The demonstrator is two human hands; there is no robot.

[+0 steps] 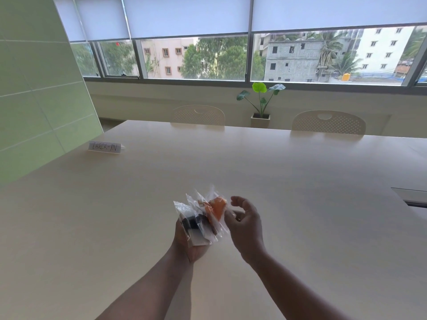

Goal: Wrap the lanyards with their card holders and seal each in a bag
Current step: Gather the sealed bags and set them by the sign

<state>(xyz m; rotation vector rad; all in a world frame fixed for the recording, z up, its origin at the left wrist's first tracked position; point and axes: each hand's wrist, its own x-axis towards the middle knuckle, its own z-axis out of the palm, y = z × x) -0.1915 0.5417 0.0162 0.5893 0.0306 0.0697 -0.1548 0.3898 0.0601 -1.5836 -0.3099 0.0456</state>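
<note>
Bags of wrapped lanyards stood fanned in the left hand, its grip curled round them above the bench. The right hand hovered beside, fingers loose, holding nothing. Packing looked finished; setting the bundle down seemed next

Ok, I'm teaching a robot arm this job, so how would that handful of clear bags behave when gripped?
The clear bags look thin, glossy and crinkled, so probably floppy and slippery. They fan apart at the top in the left hand, so a loose grip may let one slide out. The rolled black and orange contents look small, so each bag is likely light.
</note>
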